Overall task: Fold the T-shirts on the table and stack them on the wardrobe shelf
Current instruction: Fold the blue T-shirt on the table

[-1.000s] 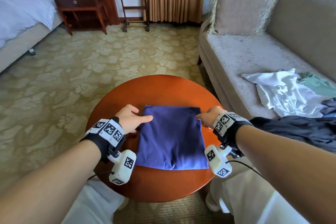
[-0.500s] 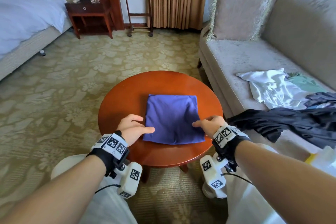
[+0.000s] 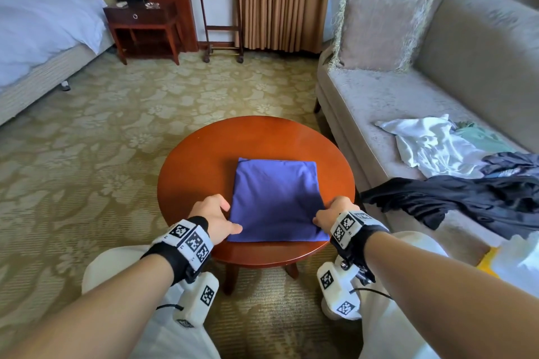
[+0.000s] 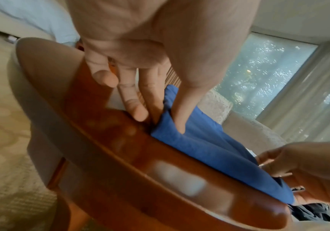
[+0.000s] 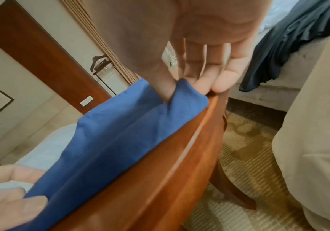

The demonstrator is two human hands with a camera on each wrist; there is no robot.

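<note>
A folded blue T-shirt lies flat on the round wooden table. My left hand holds its near left corner. In the left wrist view the left hand has its thumb pressed on top of the T-shirt and its fingers at the edge. My right hand pinches the near right corner. The right wrist view shows the right hand with its thumb dug into the T-shirt and its fingers curled behind the corner, at the table rim.
On the right a beige sofa holds a white garment, a green one, a dark one and a cushion. A bed, a nightstand and patterned carpet lie to the left.
Both hands slid along the shirt's sides from near its far end to its near corners. The head camera rose and backed away from the table.
</note>
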